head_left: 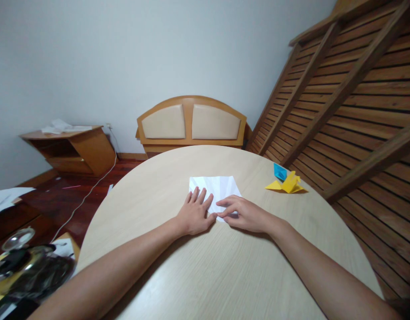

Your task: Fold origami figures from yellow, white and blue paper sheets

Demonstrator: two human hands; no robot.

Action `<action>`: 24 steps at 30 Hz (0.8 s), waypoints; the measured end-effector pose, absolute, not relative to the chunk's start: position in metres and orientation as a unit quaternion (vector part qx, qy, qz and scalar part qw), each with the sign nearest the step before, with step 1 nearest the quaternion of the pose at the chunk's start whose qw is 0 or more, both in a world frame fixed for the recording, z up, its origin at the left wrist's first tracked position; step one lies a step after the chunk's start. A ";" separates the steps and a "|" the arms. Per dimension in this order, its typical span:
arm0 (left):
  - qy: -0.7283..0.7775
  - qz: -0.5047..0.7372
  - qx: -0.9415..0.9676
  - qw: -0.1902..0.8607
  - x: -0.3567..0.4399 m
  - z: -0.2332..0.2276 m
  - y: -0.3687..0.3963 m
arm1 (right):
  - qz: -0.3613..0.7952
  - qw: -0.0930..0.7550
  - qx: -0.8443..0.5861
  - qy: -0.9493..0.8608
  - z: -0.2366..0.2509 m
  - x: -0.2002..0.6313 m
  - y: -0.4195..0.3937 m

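A white sheet of paper with several crease lines lies on the round table. My left hand rests flat on the paper's left and near part, fingers spread, pressing it down. My right hand is at the near right part of the sheet, fingers slightly bent and apart, the tips touching or just above the paper. The tip of my left thumb is close to the right fingertips. Under both hands, parts of the sheet are hidden.
On the table's right side sit a yellow folded paper bird and a blue folded paper piece. Slatted wood leans along the right. A headboard stands behind the table. At lower left is a cluttered surface with a dark bag-like item.
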State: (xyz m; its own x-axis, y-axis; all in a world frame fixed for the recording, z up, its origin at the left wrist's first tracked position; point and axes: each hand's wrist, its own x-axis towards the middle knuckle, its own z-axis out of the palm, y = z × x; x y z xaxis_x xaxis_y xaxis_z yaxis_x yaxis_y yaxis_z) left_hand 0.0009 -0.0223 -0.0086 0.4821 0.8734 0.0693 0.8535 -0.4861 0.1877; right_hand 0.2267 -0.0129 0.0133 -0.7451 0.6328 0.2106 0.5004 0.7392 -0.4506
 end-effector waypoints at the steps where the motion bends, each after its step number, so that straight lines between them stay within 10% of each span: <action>1: 0.499 0.083 0.860 0.062 0.001 -0.009 -0.023 | 0.190 0.175 -0.308 -0.916 0.015 0.227 -0.013; 24: 0.482 0.066 0.870 0.075 0.004 -0.010 -0.022 | 0.186 0.216 -0.326 -0.901 0.005 0.225 -0.010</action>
